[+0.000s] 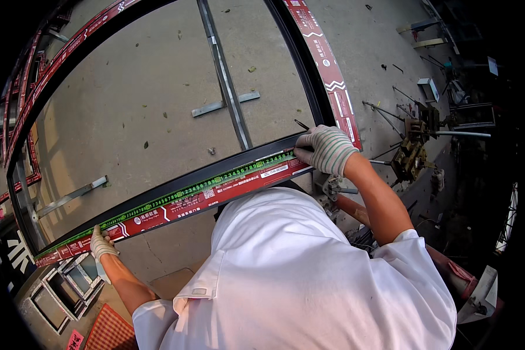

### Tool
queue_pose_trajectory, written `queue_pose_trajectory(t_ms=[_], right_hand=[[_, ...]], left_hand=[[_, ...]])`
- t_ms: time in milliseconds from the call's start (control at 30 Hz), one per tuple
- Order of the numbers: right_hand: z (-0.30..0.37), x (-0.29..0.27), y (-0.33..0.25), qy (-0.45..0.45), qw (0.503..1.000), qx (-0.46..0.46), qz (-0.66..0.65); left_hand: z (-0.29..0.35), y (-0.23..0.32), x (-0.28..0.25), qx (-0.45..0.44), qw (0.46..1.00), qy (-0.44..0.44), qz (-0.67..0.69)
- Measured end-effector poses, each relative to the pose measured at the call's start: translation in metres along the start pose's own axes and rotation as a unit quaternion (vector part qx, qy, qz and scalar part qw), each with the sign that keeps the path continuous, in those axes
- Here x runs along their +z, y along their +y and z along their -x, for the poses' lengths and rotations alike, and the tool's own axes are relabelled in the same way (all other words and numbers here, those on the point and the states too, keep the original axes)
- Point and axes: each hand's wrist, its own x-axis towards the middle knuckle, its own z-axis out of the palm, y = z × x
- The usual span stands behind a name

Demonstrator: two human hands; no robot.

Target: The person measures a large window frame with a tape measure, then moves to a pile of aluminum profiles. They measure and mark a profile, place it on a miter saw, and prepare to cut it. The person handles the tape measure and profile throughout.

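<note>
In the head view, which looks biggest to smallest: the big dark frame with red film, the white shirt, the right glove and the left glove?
1. Dark frame with red film: spans most of the picture.
2. White shirt: very near the camera, so it looks large.
3. Right glove.
4. Left glove: looks smaller, though the fisheye bend makes this unsure.

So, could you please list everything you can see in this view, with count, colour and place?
Frame: one, black with red protective film, lying over the floor.
Measuring tape: one, green, laid along the frame's near bar.
Concrete floor: grey, with scattered leaves.
Metal strips: a few, grey, on the floor inside the frame.
Small frames: a few, grey, lower left.
Tools and rods: several, at right.
Shirt: one, white, bottom centre.
Left hand: gloved, holding the tape on the frame's left end.
Right hand: gloved, on the frame's right corner.
</note>
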Motion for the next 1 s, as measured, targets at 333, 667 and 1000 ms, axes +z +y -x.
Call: queue_pose_trajectory(t_ms=[333, 667, 1000], right_hand=[[0.029, -0.006, 0.101, 0.025, 0.999, 0.040, -0.004], [0.036, 0.008, 0.143, 0.116, 0.991, 0.065, 0.014], [0.034, 0.001, 0.131, 0.190, 0.977, 0.067, 0.066]], left_hand=[[-0.008, 0.019, -0.029, -0.025, 0.998, -0.049, -0.007], [0.011, 0.042, -0.018, -0.062, 0.993, -0.076, -0.066], [0.008, 0.043, -0.020, -0.079, 0.993, -0.077, -0.052]])
